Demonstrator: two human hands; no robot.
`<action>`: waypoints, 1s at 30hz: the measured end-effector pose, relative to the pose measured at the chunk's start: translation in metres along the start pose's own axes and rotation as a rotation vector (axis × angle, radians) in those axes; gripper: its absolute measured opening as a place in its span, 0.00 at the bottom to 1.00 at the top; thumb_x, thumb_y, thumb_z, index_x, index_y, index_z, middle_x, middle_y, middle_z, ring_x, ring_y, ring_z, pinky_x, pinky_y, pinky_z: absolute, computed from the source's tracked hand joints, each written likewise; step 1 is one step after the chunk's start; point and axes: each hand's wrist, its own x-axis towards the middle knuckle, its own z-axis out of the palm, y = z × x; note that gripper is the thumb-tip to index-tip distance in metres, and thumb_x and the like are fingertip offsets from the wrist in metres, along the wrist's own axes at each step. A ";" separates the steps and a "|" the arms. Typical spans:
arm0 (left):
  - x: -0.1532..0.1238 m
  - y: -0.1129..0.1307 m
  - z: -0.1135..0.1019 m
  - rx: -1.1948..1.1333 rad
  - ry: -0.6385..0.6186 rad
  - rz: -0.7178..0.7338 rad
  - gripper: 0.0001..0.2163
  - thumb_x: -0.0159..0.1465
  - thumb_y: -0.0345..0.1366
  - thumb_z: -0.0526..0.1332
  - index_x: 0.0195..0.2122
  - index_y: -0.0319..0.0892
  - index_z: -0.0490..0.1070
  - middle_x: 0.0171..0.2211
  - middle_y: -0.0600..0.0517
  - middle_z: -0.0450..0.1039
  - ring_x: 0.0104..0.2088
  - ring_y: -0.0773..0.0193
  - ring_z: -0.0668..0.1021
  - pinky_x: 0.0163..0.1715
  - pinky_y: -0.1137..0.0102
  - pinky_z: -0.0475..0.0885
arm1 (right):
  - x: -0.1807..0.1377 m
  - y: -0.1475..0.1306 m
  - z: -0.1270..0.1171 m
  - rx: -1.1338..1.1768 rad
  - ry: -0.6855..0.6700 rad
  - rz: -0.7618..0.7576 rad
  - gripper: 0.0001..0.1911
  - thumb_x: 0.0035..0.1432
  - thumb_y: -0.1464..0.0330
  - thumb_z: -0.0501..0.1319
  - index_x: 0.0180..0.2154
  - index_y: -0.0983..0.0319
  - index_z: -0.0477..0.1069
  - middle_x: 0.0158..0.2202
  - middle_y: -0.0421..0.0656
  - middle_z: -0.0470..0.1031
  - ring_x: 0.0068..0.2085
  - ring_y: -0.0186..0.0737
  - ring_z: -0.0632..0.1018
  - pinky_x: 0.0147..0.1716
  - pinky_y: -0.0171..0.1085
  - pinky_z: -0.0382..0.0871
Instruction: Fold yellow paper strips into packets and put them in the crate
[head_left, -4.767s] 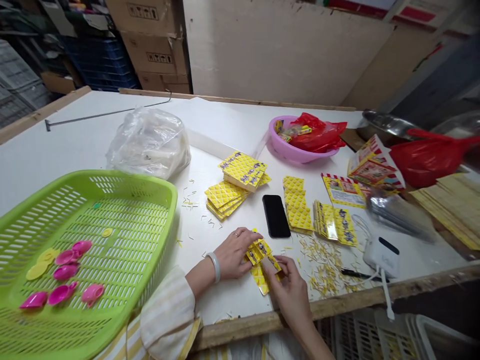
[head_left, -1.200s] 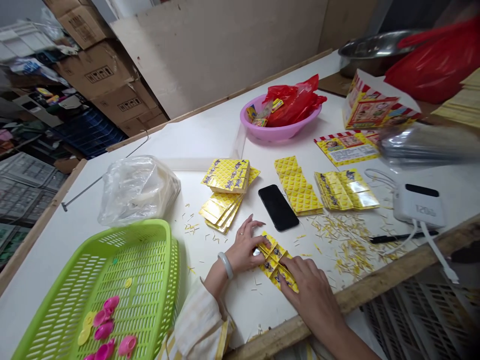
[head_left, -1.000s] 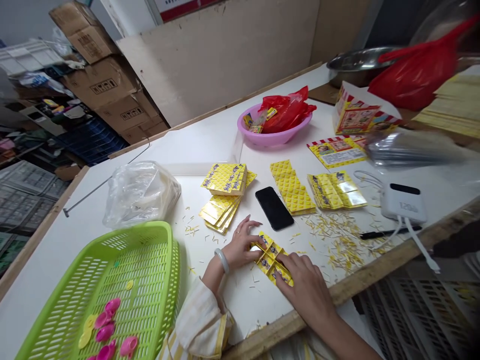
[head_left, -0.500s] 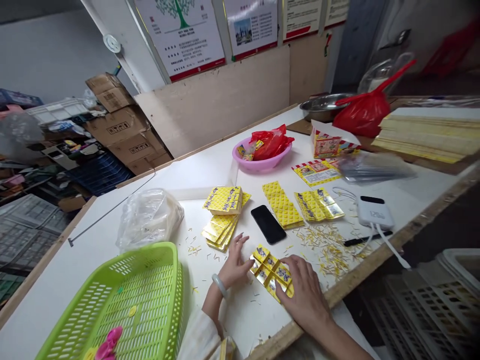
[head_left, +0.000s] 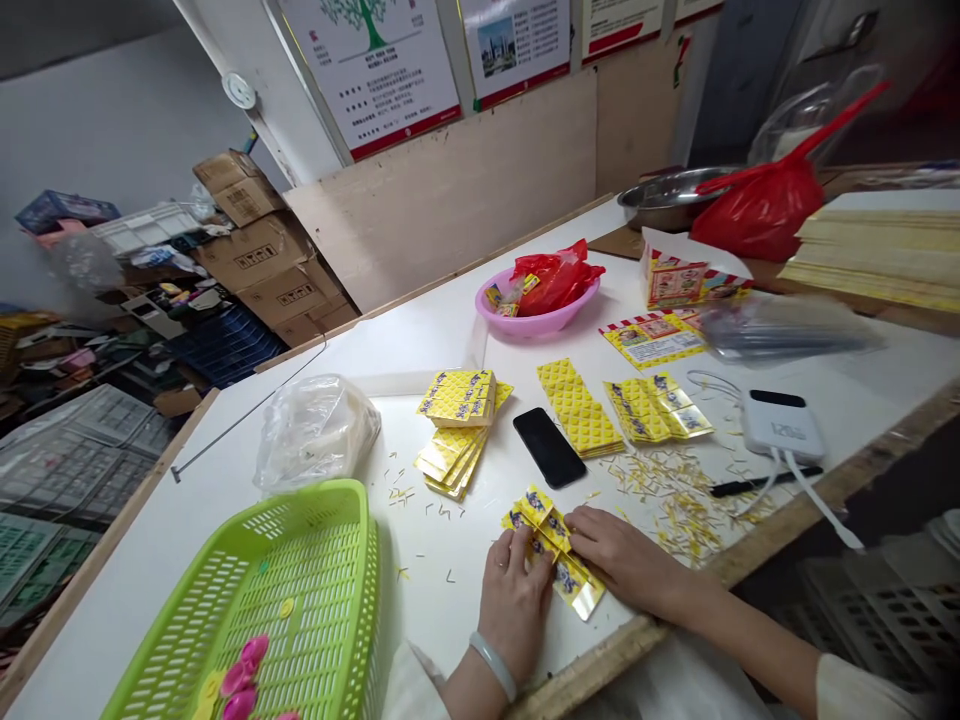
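A yellow printed card sheet [head_left: 564, 548] with creased sections and raised flaps lies near the table's front edge. Over its left side bend the fingers of my left hand [head_left: 517, 592], pressing the flaps; a pale bangle circles that wrist. From the right, my right hand [head_left: 626, 560] grips the sheet's edge, fingers together and thumb hidden. Beyond the hands lies a black phone [head_left: 549, 447]. A pile of similar yellow cards [head_left: 457, 420] sits to its left. More yellow cards lie to its right, one stack [head_left: 577, 405] patterned and another stack [head_left: 656, 408] partly unfolded.
At left stands a green basket [head_left: 367, 560] holding pink and yellow pieces, with a clear plastic bag [head_left: 315, 430] behind it. Farther back is a pink bowl [head_left: 540, 322]. Paper scraps [head_left: 675, 500], a power bank [head_left: 780, 425] and a black pen [head_left: 765, 481] lie at right.
My left hand has moved from beside the sheet onto it, its spread fingers now bent over the flaps. My right hand has shifted along the right edge. The view has turned slightly left.
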 end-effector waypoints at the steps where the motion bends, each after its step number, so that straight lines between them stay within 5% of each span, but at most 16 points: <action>1: -0.001 -0.001 0.002 0.024 0.003 0.033 0.11 0.61 0.30 0.59 0.44 0.46 0.72 0.52 0.44 0.66 0.51 0.52 0.69 0.47 0.56 0.74 | -0.001 0.002 0.001 -0.013 -0.005 -0.046 0.09 0.59 0.77 0.53 0.35 0.61 0.70 0.40 0.47 0.72 0.43 0.44 0.71 0.43 0.42 0.69; 6: 0.000 -0.003 0.002 -0.003 -0.015 0.076 0.10 0.62 0.29 0.57 0.44 0.44 0.71 0.51 0.45 0.67 0.51 0.54 0.70 0.48 0.58 0.74 | -0.002 0.008 0.003 -0.008 -0.018 -0.077 0.09 0.60 0.76 0.53 0.35 0.62 0.71 0.40 0.48 0.72 0.42 0.43 0.72 0.41 0.41 0.70; 12: 0.001 0.000 -0.006 -0.070 -0.003 -0.019 0.11 0.62 0.29 0.56 0.45 0.46 0.70 0.53 0.46 0.66 0.52 0.54 0.69 0.50 0.56 0.72 | 0.008 0.008 -0.007 0.023 -0.003 -0.076 0.18 0.57 0.76 0.53 0.49 0.63 0.68 0.57 0.53 0.65 0.58 0.49 0.64 0.55 0.50 0.62; 21: 0.010 0.000 -0.008 -0.081 -0.120 -0.003 0.16 0.61 0.28 0.56 0.50 0.47 0.68 0.54 0.47 0.66 0.54 0.51 0.66 0.49 0.55 0.68 | 0.029 0.004 -0.023 0.105 -0.141 -0.113 0.14 0.54 0.74 0.56 0.42 0.60 0.73 0.47 0.48 0.72 0.50 0.47 0.68 0.48 0.47 0.63; 30: 0.013 0.011 0.010 0.082 -0.116 -0.048 0.16 0.61 0.27 0.55 0.50 0.43 0.67 0.53 0.42 0.66 0.53 0.49 0.67 0.47 0.52 0.68 | 0.015 0.001 -0.005 0.093 -0.062 -0.075 0.22 0.53 0.75 0.55 0.52 0.64 0.67 0.56 0.51 0.67 0.58 0.50 0.63 0.56 0.52 0.58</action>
